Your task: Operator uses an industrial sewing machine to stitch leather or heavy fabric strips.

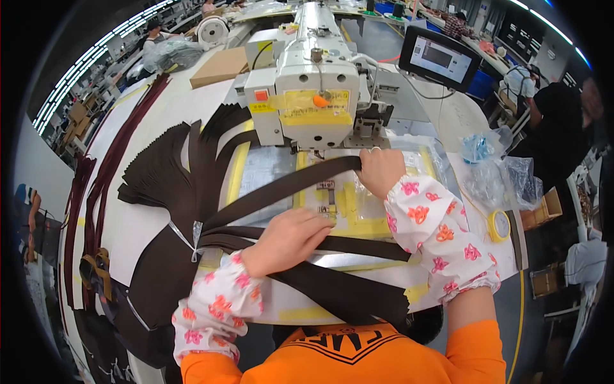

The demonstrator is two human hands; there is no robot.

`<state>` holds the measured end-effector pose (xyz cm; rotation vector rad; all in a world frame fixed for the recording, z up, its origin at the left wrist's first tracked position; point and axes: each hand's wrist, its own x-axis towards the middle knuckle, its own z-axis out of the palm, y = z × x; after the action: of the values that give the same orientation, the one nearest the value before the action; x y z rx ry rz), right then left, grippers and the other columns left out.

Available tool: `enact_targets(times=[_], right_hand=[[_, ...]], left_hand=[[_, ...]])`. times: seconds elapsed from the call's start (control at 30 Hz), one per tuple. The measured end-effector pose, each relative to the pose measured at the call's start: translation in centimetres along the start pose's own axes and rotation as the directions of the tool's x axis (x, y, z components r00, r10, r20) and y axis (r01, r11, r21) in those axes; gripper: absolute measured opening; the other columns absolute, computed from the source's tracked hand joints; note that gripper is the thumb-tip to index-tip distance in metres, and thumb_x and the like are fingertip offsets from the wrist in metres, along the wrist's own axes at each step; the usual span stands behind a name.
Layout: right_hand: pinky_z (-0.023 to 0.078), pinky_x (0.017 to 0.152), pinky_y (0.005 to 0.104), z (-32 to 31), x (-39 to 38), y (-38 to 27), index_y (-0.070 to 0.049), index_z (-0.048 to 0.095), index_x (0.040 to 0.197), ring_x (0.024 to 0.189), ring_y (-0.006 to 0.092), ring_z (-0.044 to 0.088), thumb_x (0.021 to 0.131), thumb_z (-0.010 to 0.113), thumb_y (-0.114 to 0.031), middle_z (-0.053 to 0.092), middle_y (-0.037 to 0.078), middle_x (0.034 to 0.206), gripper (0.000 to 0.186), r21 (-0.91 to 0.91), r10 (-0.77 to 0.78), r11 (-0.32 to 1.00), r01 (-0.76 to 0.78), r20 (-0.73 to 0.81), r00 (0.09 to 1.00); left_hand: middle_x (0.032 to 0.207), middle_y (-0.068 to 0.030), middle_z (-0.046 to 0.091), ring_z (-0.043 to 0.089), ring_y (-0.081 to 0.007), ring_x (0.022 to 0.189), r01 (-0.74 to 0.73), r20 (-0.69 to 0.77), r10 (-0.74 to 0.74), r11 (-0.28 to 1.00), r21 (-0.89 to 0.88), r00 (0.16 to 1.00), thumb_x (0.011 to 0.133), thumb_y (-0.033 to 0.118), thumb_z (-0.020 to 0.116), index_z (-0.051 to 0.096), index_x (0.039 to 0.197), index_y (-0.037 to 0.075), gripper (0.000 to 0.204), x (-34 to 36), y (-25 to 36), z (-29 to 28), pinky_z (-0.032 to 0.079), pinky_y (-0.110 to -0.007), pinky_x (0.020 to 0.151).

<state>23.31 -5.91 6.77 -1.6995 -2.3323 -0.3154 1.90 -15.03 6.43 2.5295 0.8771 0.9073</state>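
My right hand (pixel 382 173) grips the raised end of a long dark brown fabric strap (pixel 288 184), just below the sewing machine head (pixel 313 102). The strap runs from a large fanned bundle of similar strips (pixel 153 173), bound with a pale tie. My left hand (pixel 288 237) is lower, fingers bent together and slightly blurred, beside a yellow-taped metal jig (pixel 358 224); what its fingertips hold, if anything, is unclear. More dark strips (pixel 345 288) lie beneath and to the right of it.
Maroon strips (pixel 114 153) lie left, cardboard (pixel 217 67) behind. A screen (pixel 438 56), clear plastic bags (pixel 492 179) and a yellow tape roll (pixel 499 227) are right. A person in dark clothing (pixel 553 134) stands right; others work farther back.
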Motion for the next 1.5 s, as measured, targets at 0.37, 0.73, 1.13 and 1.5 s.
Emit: enact_targets(times=[0.37,0.73,1.13,1.5], right_hand=[[0.047,0.075,0.0422,9.8,1.5,-2.2,0.004,0.055,0.093,0.085,0.0409,0.060,0.070,0.056,-0.006,0.062,0.026,0.087,0.026,0.862,0.487,0.405,-0.303,0.077,0.870],[0.047,0.073,0.0441,9.7,1.9,-2.6,-0.001,0.053,0.096,0.083,0.0412,0.059,0.066,0.057,-0.003,0.063,0.023,0.083,0.030,0.684,0.384,0.678,-0.269,-0.017,0.923],[0.048,0.075,0.0429,11.6,2.9,-1.5,-0.002,0.054,0.103,0.086,0.0395,0.060,0.071,0.057,-0.012,0.063,0.022,0.090,0.033,0.659,0.295,0.728,-0.188,-0.054,0.954],[0.047,0.072,0.0466,11.7,3.0,-1.7,-0.005,0.054,0.100,0.081,0.0423,0.059,0.074,0.056,-0.014,0.062,0.023,0.084,0.027,0.621,0.278,0.763,-0.177,-0.068,0.958]], left_hand=[[0.068,-0.0052,0.057,0.051,-0.0104,0.055,0.589,0.261,-0.761,0.190,-0.785,0.594,0.092,0.029,0.047,0.056,0.083,0.004,0.029,5.4,-9.7,7.3,0.044,-0.024,0.050],[0.088,-0.0193,0.060,0.058,-0.0351,0.078,0.202,-0.137,-0.166,0.927,0.316,0.977,0.080,0.008,0.052,0.057,0.092,0.002,0.015,6.7,-13.8,8.9,0.046,-0.041,0.069],[0.100,-0.0244,0.059,0.056,-0.0389,0.093,0.333,0.245,-0.290,0.930,-0.156,0.925,0.090,0.014,0.044,0.049,0.118,-0.001,0.032,6.2,-13.1,6.2,0.046,-0.038,0.078],[0.120,-0.0207,0.050,0.050,-0.0369,0.106,0.092,0.176,-0.101,0.994,0.056,0.979,0.091,0.016,0.044,0.048,0.120,0.000,0.033,5.0,-11.9,5.7,0.041,-0.039,0.090]])
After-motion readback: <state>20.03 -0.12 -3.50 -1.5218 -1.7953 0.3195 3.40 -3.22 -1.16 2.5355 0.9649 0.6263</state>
